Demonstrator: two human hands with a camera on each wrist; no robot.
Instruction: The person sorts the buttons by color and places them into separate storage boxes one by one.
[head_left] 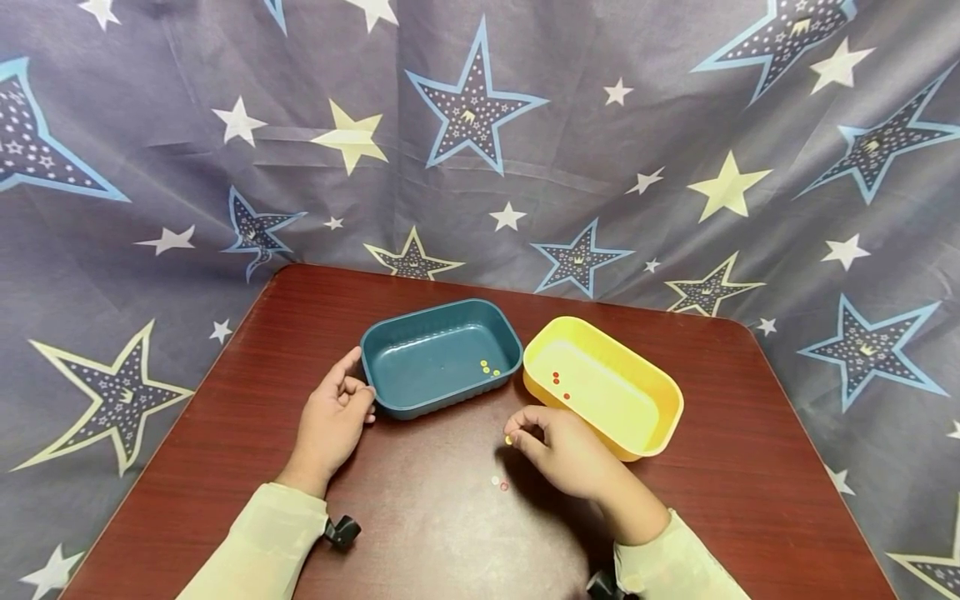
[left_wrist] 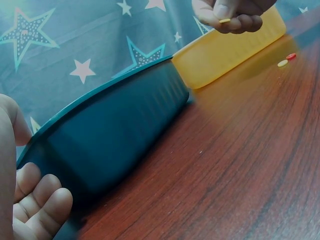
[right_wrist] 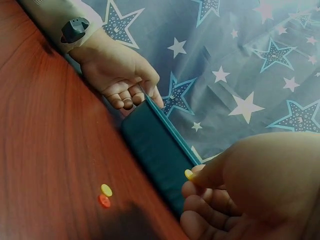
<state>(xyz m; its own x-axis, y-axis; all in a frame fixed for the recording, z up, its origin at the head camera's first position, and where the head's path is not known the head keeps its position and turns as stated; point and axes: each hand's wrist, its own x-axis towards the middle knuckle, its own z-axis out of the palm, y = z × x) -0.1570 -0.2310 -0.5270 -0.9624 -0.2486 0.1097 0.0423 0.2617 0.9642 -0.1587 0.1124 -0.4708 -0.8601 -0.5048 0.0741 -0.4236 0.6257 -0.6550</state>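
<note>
My right hand (head_left: 564,450) pinches a small yellow button (right_wrist: 189,174) between thumb and forefinger, above the table in front of the yellow bin (head_left: 666,417). At the left end of the dark teal bin (head_left: 420,407), my left hand (head_left: 333,421) holds the rim; its lower fingers (left_wrist: 47,200) curl beside the outer wall. Several yellow buttons (head_left: 486,369) lie in the teal bin's right corner. Red buttons (head_left: 557,381) lie inside the yellow bin. On the table, a red button (right_wrist: 104,201) and a pale yellow button (right_wrist: 106,190) lie side by side.
The two bins stand nearly end to end on a dark red wooden table (head_left: 247,400). Behind the table hangs a grey curtain (head_left: 562,108) with a star pattern. A small black camera (head_left: 343,532) sits at the left wrist.
</note>
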